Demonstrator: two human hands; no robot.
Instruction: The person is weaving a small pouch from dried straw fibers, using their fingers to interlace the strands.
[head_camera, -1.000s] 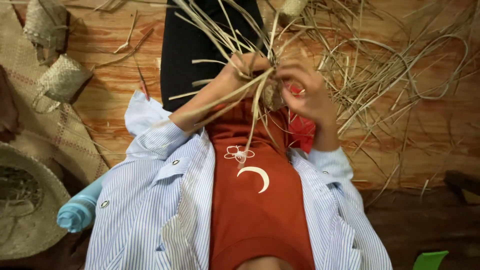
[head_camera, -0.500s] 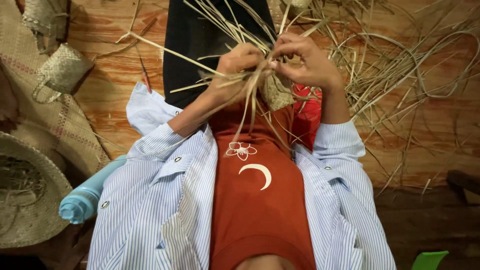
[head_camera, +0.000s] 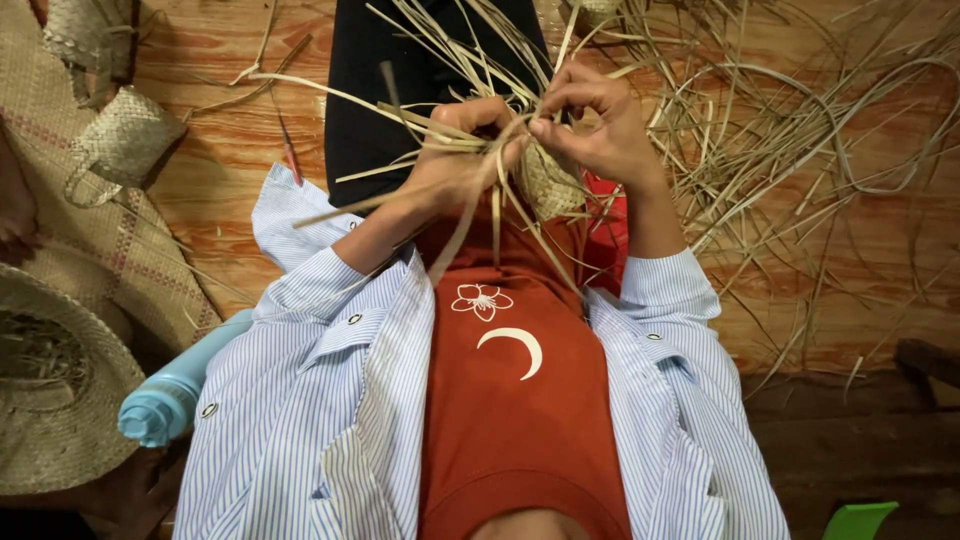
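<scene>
My left hand (head_camera: 462, 150) grips a small half-woven straw piece (head_camera: 550, 182) with long loose strips fanning out of it. My right hand (head_camera: 592, 125) pinches one straw strip at the top of that piece, fingertips meeting my left hand's fingers. Both hands are held over my lap, above my red shirt (head_camera: 510, 400) and open blue-striped shirt. Part of the woven piece is hidden behind my fingers.
A heap of loose straw strips (head_camera: 800, 150) lies on the wooden floor (head_camera: 230, 190) at the right. Woven mat (head_camera: 90, 230), small woven baskets (head_camera: 125, 140) and a straw hat (head_camera: 50, 400) lie at the left. A light blue bottle (head_camera: 175, 390) rests by my left side.
Both hands have shifted a little upward and closer together on the woven piece; the loose strips have swung with them.
</scene>
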